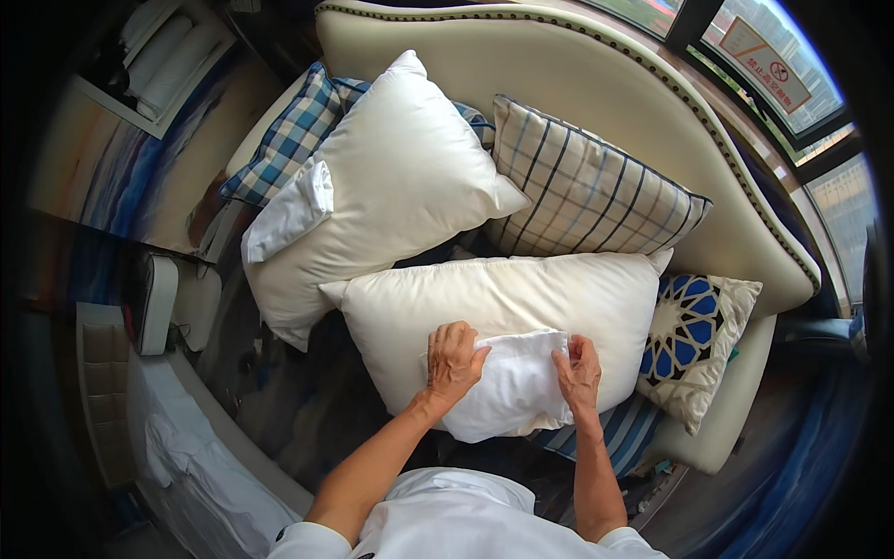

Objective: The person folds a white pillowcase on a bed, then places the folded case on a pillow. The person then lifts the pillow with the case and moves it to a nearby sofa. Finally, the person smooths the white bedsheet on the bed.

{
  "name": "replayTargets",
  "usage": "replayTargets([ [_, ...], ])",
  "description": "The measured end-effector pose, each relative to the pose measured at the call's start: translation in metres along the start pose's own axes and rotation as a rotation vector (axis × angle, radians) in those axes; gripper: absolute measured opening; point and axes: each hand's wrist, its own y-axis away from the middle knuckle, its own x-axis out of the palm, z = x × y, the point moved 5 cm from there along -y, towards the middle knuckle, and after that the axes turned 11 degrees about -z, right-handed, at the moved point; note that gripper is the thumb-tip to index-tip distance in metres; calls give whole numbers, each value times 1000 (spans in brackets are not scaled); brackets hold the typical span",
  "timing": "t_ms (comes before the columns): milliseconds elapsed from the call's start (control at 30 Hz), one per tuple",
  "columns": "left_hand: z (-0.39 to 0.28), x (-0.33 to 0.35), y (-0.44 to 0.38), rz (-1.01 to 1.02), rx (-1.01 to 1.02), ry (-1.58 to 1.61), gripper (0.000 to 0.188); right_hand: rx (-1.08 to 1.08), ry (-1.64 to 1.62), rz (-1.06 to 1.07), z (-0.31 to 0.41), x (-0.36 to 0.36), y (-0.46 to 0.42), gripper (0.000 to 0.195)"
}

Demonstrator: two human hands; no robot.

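A large white pillow (517, 293) lies in front of me, and a folded white cloth (513, 384), perhaps a pillowcase, rests on its near half. My left hand (452, 360) has its curled fingers at the cloth's left edge. At the opposite edge, my right hand (580, 370) pinches the cloth near its upper right corner. A second white pillow (412, 168) leans across the sofa to the left, with another folded white cloth (293, 216) on its left side.
A cream sofa (559, 56) with a studded backrest holds a plaid cushion (594, 182), a blue checked cushion (290, 136) and a blue-patterned cushion (698, 342). Windows (775, 56) stand behind it at right. A bed with white linen (188, 454) is at lower left.
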Motion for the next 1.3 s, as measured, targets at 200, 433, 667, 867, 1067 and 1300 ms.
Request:
replayTargets([
  [200, 92, -12, 80, 46, -727, 93, 25, 15, 91, 232, 9, 28, -11, 31],
  [433, 64, -18, 47, -58, -752, 422, 18, 246, -292, 234, 3, 16, -28, 10],
  [667, 49, -12, -1, -55, -443, 193, 38, -129, 63, -44, 50, 8, -64, 43],
  [867, 56, 17, 55, 170, -268, -4, 54, -271, 543, 132, -37, 73, -47, 62],
  [1067, 60, 32, 40, 183, -369, 40, 48, -297, 560, 166, -45, 80, -61, 56],
  [1300, 52, -7, 59, -49, -291, 70, 58, -531, 392, -35, 63, 64, -11, 51],
])
